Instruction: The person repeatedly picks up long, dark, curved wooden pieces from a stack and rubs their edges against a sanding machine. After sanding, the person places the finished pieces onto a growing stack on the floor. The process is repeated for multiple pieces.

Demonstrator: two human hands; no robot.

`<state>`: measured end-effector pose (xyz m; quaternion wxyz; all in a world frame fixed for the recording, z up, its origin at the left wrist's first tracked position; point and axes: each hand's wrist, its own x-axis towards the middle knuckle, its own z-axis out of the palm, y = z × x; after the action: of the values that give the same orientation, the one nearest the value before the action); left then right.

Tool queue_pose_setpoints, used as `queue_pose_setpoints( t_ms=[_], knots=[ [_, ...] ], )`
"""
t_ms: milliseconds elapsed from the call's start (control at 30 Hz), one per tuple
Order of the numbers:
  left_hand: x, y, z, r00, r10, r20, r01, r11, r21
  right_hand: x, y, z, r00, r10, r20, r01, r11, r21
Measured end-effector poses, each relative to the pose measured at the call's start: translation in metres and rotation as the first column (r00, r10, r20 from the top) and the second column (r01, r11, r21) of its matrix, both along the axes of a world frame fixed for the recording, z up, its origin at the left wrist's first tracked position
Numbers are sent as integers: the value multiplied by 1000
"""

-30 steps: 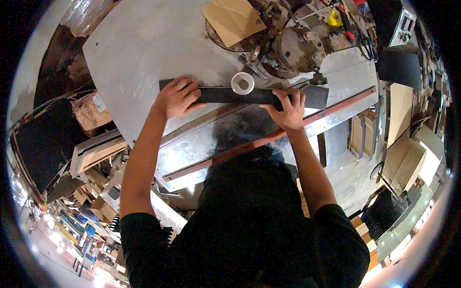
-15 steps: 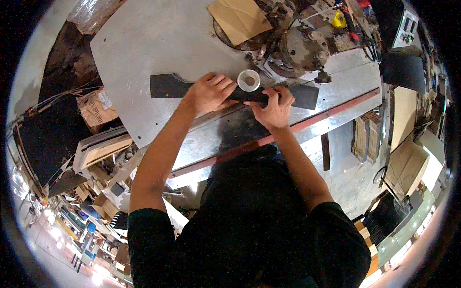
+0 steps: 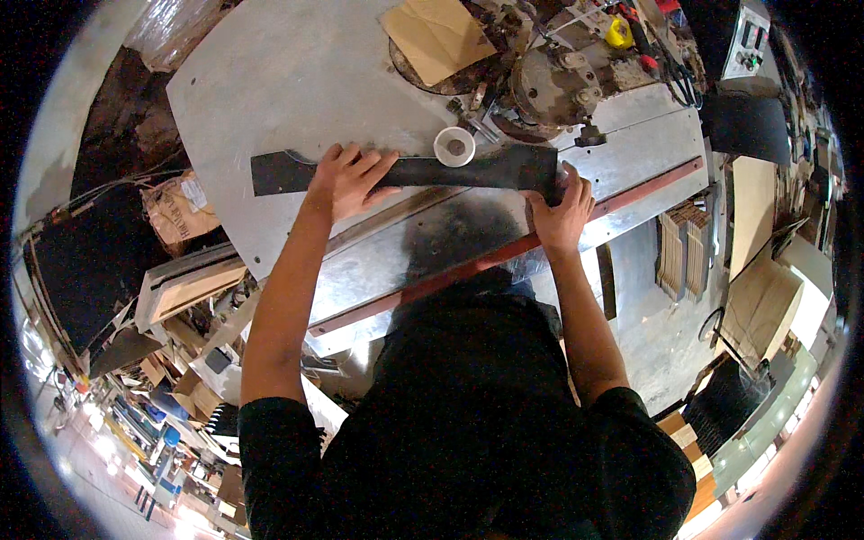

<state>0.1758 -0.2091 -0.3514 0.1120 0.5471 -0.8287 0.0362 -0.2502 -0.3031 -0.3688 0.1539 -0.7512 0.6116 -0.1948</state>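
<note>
A long, flat, dark shaped strip [image 3: 423,174] lies across the pale metal worktop [image 3: 279,99], wider at its ends and curved along the edges. My left hand [image 3: 349,184] grips it left of its middle, fingers over the far edge and thumb by the near edge. At the strip's right end, my right hand [image 3: 563,216] holds the corner between thumb and fingers. A white round ring-like piece with a grey centre [image 3: 454,147] stands against the strip's far edge, between my hands. What material the strip is made of, I cannot tell.
Behind the ring sits a grimy metal machine head [image 3: 553,85]. Brown cardboard [image 3: 438,40] lies at the back, with a yellow object [image 3: 619,33] further right. A reddish rail [image 3: 432,286] runs along the worktop's near side. Stacked grooved pieces [image 3: 684,247] stand at right.
The strip has shifted left along the ring. My left hand has moved left with it, while my right hand has slid right and nearer to me, onto the strip's right end.
</note>
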Motion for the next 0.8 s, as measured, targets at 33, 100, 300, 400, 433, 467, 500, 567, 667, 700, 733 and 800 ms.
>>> queue_pose_setpoints(
  t_ms=[33,100,300,400,433,467,500,567,667,700,733,800],
  knots=[
    [3,3,-2,1000,11,2,-11,1000,-2,-1,-1,-2,1000,31,-3,-31,999,33],
    [8,8,-5,1000,30,6,-30,1000,-3,1,-5,-6,996,89,-7,-88,991,103],
    [27,29,-7,996,82,18,-84,988,130,16,-12,-14,976,217,17,-217,975,49],
    [33,39,-9,993,122,13,-122,988,95,24,-13,-11,962,275,-8,-273,958,85],
    [36,44,-9,989,144,24,-146,982,118,27,-14,-9,955,298,0,-298,954,27],
    [37,48,-8,986,163,34,-166,976,142,30,-14,-7,948,318,5,-317,948,-29],
    [37,53,-8,983,180,45,-185,969,165,33,-13,-6,941,337,10,-335,938,-85],
    [36,61,-5,969,245,-7,-238,949,206,38,-9,-10,936,351,11,-347,930,-126],
    [18,68,1,966,257,-20,-245,938,244,41,-5,-10,927,374,-20,-374,919,-127],
    [5,68,4,967,254,-11,-243,937,253,43,-2,-7,920,390,-33,-391,913,-117],
    [-14,60,6,973,226,-40,-210,948,237,44,2,-6,918,396,-28,-396,913,-100],
    [-52,37,9,980,169,-105,-147,971,188,45,5,-3,915,403,-30,-404,912,-77]
  ],
)
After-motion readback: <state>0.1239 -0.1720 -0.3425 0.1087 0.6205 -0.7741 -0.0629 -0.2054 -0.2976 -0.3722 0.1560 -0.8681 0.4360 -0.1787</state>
